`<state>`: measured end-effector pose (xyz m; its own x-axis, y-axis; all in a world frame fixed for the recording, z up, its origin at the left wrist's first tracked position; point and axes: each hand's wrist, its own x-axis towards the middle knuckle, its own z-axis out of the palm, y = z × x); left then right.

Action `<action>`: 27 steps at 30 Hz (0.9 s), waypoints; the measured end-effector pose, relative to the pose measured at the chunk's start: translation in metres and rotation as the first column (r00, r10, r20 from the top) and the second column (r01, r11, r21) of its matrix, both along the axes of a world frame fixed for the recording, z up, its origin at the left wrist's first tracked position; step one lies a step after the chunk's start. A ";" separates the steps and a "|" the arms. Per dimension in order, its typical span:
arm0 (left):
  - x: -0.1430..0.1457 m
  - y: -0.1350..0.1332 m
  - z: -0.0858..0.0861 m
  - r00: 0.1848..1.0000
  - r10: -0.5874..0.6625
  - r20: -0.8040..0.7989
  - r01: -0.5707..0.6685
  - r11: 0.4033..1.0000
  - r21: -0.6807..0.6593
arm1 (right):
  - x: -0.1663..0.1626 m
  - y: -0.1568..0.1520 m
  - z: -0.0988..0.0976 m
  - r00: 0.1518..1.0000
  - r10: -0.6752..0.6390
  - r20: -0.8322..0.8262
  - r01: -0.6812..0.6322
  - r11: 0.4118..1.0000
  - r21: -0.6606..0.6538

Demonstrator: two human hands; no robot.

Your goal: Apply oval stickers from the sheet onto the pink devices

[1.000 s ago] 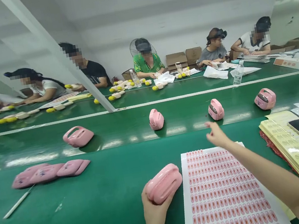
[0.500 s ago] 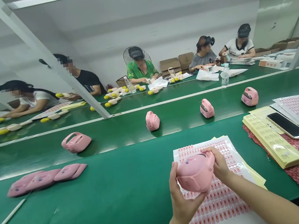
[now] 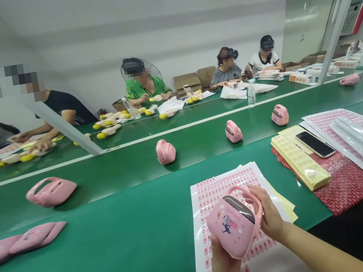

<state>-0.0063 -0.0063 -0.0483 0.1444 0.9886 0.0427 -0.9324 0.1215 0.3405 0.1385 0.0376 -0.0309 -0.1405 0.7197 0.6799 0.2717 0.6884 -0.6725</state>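
A small pink plastic device (image 3: 231, 227) with a carry handle, a dark glossy window and a cartoon print is tilted with its printed face up. My left hand (image 3: 221, 261) is closed around its lower left side, the fingers partly hidden beneath it. On the other side, my right hand (image 3: 266, 212) grips the handle end. Below both hands lies a white sheet of small pink-and-red oval stickers (image 3: 202, 204), over yellowish paper (image 3: 285, 204).
Similar pink devices (image 3: 166, 152) stand spaced along the green belt beyond the bench. Pink printed panels (image 3: 31, 239) lie at left. At right are a yellow stack (image 3: 299, 160), a phone (image 3: 315, 144) and red bubble wrap (image 3: 346, 187). Co-workers (image 3: 145, 86) sit across the line.
The device has turned in my hands, so its printed face and dark window now show more fully. My view has swung to the right.
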 end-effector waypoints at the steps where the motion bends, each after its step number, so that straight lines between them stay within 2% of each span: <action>1: -0.005 0.000 0.000 1.000 -0.009 0.015 0.008 1.000 0.025 | -0.001 -0.008 -0.002 0.999 -0.008 0.043 0.010 0.999 -0.045; 4: -0.018 0.001 -0.003 0.998 -0.020 0.060 0.013 0.995 0.103 | -0.006 -0.039 -0.019 0.974 0.033 0.223 0.018 0.975 -0.223; 6: -0.024 0.001 -0.009 0.995 -0.006 0.098 -0.008 0.989 0.148 | -0.009 -0.060 -0.035 0.923 0.113 0.369 -0.011 0.963 -0.268; 8: -0.028 0.003 -0.019 0.994 0.017 0.105 -0.033 0.988 0.153 | -0.011 -0.075 -0.051 0.857 0.123 0.500 -0.011 0.976 -0.220; 10: -0.030 0.004 -0.029 0.997 0.033 0.076 -0.043 0.990 0.131 | -0.014 -0.082 -0.063 0.820 0.058 0.570 0.011 0.993 -0.117; 14: -0.033 0.006 -0.042 0.998 0.068 -0.005 -0.068 0.994 0.089 | -0.020 -0.083 -0.071 0.843 -0.070 0.533 0.054 0.998 0.046; 17: -0.036 0.005 -0.043 0.997 0.066 -0.036 -0.063 0.994 0.086 | -0.021 -0.083 -0.061 0.895 -0.035 0.444 0.049 0.999 -0.020; 19: -0.036 0.004 -0.041 0.999 0.043 -0.023 -0.040 0.994 0.100 | -0.019 -0.080 -0.045 0.945 0.028 0.326 0.026 0.987 -0.161; 22: -0.031 0.000 -0.031 1.000 -0.004 0.030 0.001 0.994 0.110 | -0.015 -0.065 -0.011 0.995 0.041 0.093 -0.002 0.924 -0.382; 25: -0.020 -0.007 -0.017 0.995 -0.088 0.046 0.084 0.993 0.079 | -0.013 -0.046 0.022 0.998 0.007 -0.056 -0.031 0.892 -0.451; 27: -0.012 -0.011 -0.007 0.991 -0.127 0.051 0.124 0.991 0.052 | -0.015 -0.037 0.035 0.995 -0.005 -0.100 -0.042 0.886 -0.461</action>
<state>-0.0184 -0.0173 -0.0551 0.2633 0.9594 0.1016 -0.9281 0.2231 0.2982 0.1235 0.0010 0.0043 -0.1081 0.9534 0.2817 0.1807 0.2975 -0.9374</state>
